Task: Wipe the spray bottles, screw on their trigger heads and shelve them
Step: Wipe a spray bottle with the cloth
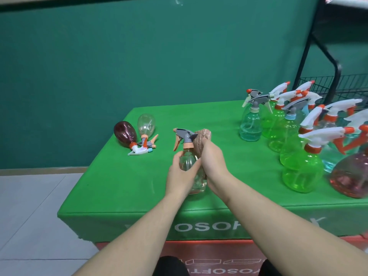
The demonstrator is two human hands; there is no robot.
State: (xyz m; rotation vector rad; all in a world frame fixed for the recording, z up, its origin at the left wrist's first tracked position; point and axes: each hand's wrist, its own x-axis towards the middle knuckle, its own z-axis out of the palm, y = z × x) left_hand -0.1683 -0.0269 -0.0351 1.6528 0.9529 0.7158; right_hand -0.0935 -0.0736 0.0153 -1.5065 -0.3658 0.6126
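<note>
Both forearms reach forward over the green tabletop [127,182]. Left hand [180,176] grips the clear plastic spray bottle with a grey and orange trigger head [186,160], upright between the hands. Right hand [214,164] clenches a brownish ribbed cloth [203,139] against the bottle's side. Far left of the left hand lie a dark red bottle [125,133] and a clear bottle [146,123].

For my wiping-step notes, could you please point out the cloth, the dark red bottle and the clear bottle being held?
cloth [203,136], head view, bunched top.
dark red bottle [125,133], head view, body.
clear bottle [187,161], head view, shoulder.
</note>
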